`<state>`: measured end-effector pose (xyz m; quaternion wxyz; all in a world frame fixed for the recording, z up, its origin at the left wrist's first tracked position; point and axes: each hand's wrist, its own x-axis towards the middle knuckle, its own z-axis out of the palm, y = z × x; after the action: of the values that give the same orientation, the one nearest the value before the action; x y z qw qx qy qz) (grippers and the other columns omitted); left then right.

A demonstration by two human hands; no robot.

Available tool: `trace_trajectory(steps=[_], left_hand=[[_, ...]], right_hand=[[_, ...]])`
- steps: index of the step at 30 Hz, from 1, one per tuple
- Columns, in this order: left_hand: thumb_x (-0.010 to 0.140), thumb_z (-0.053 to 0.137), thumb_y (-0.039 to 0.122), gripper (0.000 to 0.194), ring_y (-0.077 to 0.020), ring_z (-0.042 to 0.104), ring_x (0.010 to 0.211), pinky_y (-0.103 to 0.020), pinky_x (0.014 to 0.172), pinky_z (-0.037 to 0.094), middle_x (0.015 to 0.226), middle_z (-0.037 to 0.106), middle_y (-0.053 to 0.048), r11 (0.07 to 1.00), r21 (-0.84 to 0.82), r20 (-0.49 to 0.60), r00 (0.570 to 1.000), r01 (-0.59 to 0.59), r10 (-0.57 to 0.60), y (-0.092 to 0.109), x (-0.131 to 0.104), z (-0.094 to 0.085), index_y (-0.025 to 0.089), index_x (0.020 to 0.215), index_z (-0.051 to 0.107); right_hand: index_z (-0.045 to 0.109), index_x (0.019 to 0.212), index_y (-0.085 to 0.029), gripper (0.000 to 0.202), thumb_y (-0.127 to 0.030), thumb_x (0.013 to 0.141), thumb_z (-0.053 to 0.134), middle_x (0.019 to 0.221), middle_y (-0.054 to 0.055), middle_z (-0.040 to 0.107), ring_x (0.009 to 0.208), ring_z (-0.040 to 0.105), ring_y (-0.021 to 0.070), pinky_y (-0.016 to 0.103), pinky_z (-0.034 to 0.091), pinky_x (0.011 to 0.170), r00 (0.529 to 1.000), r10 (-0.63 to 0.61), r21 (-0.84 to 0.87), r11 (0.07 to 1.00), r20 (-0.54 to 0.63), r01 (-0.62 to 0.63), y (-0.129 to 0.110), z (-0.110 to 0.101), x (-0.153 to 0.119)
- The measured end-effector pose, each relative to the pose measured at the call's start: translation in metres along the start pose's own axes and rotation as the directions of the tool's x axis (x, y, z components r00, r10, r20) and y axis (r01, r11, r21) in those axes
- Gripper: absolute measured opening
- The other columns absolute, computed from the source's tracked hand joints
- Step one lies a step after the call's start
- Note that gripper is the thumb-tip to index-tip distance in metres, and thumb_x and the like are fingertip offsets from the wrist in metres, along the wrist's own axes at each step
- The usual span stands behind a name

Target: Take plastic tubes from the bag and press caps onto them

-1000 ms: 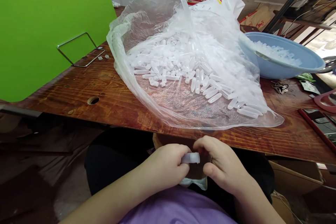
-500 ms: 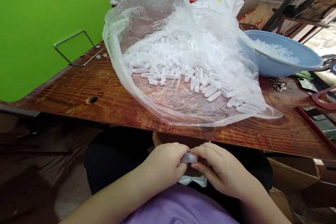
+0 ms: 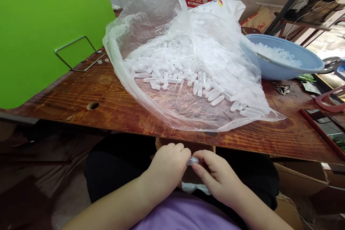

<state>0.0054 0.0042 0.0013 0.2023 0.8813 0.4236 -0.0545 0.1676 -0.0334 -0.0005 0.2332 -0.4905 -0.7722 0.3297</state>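
A small translucent plastic tube (image 3: 192, 161) lies level between my two hands, over my lap just below the table edge. My left hand (image 3: 170, 165) is closed around one end of it, hiding much of its length. At the other end, a whiter, cap-like part sits between the thumb and forefinger of my right hand (image 3: 217, 174). Ahead on the table, a clear plastic bag (image 3: 118, 68) lies spread open. Inside are many long translucent tubes (image 3: 214, 96) and short white caps (image 3: 163, 84).
A blue basin (image 3: 293, 72) holding more translucent pieces stands at the right on the wooden table (image 3: 81, 118). Keys (image 3: 281, 88), pink-handled scissors (image 3: 327, 102) and a red-framed tray (image 3: 320, 129) lie near it. A green panel (image 3: 54, 25) with a wire stand (image 3: 78, 69) rises at left.
The tube shows less between my hands, with more of it inside my left fist. My right hand has shifted slightly left and down. The view has tilted slightly.
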Motion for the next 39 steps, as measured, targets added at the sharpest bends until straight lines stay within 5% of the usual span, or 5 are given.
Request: trace_trajectory(steps=[7, 14, 22, 30, 39], left_hand=[[0.075, 0.062, 0.015, 0.057, -0.031, 0.057, 0.095, -0.042, 0.078, 0.048, 0.108, 0.059, -0.017, 0.993, -0.076, 0.127, 0.988, 0.094, -0.084, 0.007, 0.013, 0.009, 0.01, 0.128, 0.042], [0.085, 0.05, 0.025, 0.037, -0.0227, 0.057, 0.099, -0.037, 0.088, 0.047, 0.108, 0.061, -0.009, 0.938, -0.315, -0.05, 0.989, -0.148, 0.14, -0.007, -0.008, -0.016, 0.016, 0.121, 0.052], [0.09, 0.037, 0.021, 0.034, -0.0272, 0.048, 0.114, -0.043, 0.096, 0.041, 0.122, 0.053, -0.017, 0.977, -0.001, -0.59, 0.79, -0.211, 0.17, -0.02, 0.006, -0.035, 0.009, 0.119, 0.05], [0.089, 0.031, 0.016, 0.043, -0.0257, 0.058, 0.102, -0.042, 0.083, 0.049, 0.117, 0.059, -0.015, 0.973, -0.213, -0.515, 0.856, -0.093, -0.031, -0.044, -0.001, -0.025, 0.01, 0.131, 0.035], [0.09, 0.041, 0.032, 0.022, -0.0154, 0.06, 0.093, -0.025, 0.082, 0.046, 0.102, 0.064, 0.0, 0.703, -0.709, -0.251, 0.953, -0.059, -0.173, -0.042, -0.036, -0.024, 0.023, 0.107, 0.052]], right_hand=[[0.056, 0.105, -0.018, 0.025, -0.021, 0.091, 0.036, 0.085, 0.009, 0.06, 0.081, 0.056, 0.0214, 0.032, 0.046, 0.071, 0.94, -0.17, -0.541, 0.841, -0.294, -0.017, 0.013, -0.064, 0.034], [0.061, 0.097, -0.01, 0.024, -0.004, 0.08, 0.044, 0.1, 0.017, 0.058, 0.094, 0.051, 0.0289, 0.034, 0.041, 0.074, 0.991, 0.117, -0.907, 0.407, -0.062, -0.104, 0.058, -0.102, 0.103], [0.058, 0.097, -0.011, 0.015, -0.015, 0.086, 0.05, 0.087, 0.01, 0.063, 0.081, 0.06, 0.0222, 0.032, 0.045, 0.072, 0.975, -0.109, -0.716, 0.664, 0.193, 0.216, 0.01, -0.072, 0.082], [0.051, 0.104, -0.019, 0.02, -0.032, 0.089, 0.049, 0.079, 0.0, 0.064, 0.066, 0.06, 0.0118, 0.021, 0.045, 0.059, 0.985, -0.131, -0.088, 0.986, 0.115, 0.141, -0.025, -0.054, 0.106], [0.06, 0.107, -0.018, 0.027, -0.013, 0.084, 0.047, 0.105, 0.013, 0.054, 0.097, 0.054, 0.0261, 0.032, 0.042, 0.073, 0.984, -0.053, -0.701, 0.696, 0.168, 0.157, -0.018, -0.029, 0.233]])
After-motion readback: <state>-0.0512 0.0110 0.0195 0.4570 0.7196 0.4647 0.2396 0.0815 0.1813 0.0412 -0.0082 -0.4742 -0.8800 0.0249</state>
